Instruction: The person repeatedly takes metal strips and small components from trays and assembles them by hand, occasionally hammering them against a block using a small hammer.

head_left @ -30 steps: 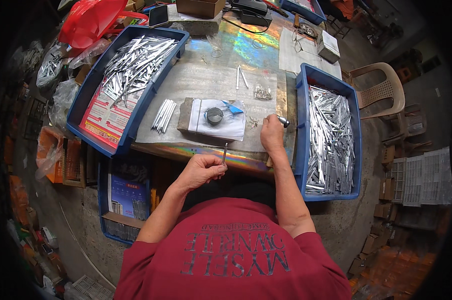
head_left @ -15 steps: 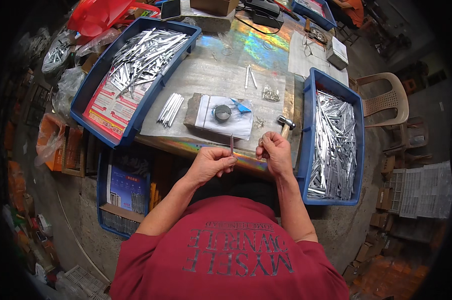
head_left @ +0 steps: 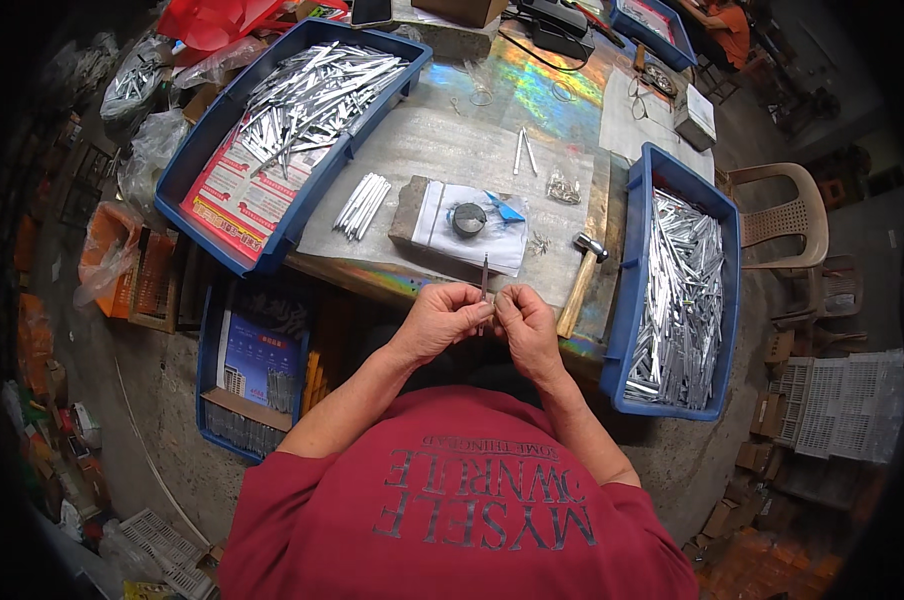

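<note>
In front of my body, my left hand (head_left: 442, 320) pinches a thin metal strip (head_left: 485, 272) that points away from me. The fingertips of my right hand (head_left: 529, 328) are pressed together at the strip's side; whatever they hold is too small to make out. Just beyond both hands stands a block (head_left: 408, 222) topped with white paper, a dark round piece (head_left: 469, 220) and a blue scrap. Right of the block are small loose metal bits (head_left: 541, 243) and a hammer (head_left: 579, 290) with a wooden handle. A bundle of silvery strips (head_left: 363, 207) lies to the left.
Blue trays full of metal strips flank me, one at the left (head_left: 297, 215) and one at the right (head_left: 635, 300). Farther back lie two strips (head_left: 525, 152) and a clear bag of small parts (head_left: 563, 187). A beige chair (head_left: 782, 215) stands beyond the right tray.
My right hand has come left to meet the strip in my left hand. The hammer handle, partly hidden before, now shows fully. The whole view has shifted slightly.
</note>
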A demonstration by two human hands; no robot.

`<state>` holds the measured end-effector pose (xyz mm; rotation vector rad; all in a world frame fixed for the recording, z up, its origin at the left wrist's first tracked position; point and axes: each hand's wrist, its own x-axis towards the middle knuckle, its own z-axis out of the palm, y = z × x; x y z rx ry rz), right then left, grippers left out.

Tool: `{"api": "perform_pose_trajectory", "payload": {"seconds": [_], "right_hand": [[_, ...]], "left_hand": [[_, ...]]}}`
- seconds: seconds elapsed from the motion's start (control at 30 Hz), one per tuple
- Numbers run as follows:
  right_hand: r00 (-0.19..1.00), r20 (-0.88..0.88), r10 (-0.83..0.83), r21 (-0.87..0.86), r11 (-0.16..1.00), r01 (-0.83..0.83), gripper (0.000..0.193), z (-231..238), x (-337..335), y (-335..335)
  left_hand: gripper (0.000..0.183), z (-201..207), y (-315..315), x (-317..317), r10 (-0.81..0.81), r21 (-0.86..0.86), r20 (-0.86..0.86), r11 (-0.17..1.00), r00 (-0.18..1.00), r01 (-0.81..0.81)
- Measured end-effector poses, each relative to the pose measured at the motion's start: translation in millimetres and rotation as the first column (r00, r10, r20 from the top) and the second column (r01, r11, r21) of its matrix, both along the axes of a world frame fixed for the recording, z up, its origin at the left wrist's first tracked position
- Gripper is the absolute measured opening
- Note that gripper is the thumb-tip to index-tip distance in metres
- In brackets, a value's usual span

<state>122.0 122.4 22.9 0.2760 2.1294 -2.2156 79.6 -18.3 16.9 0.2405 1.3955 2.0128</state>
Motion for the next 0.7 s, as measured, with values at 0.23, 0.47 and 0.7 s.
{"api": "perform_pose_trajectory", "payload": {"seconds": [0.23,0.47,0.7], "right_hand": [[0.978,-0.163,0.126,0.489,0.872,-0.031,0.015,8,-1,4],[0.999,0.041,-0.003,0.077,0.997,0.000,0.017,-1,5,-8],[0.996,0.088,-0.031,-0.301,0.952,0.056,0.021,3,7,-22]], "left_hand": [[0.014,-3,-3,0,-0.004,0.005,0.018,1.000,1.000,0.004],[0.011,-3,-1,-2,0.146,0.126,0.181,0.977,0.973,-0.170],[0.010,-4,0,0,0.287,0.225,0.327,0.902,0.901,-0.369]]}}
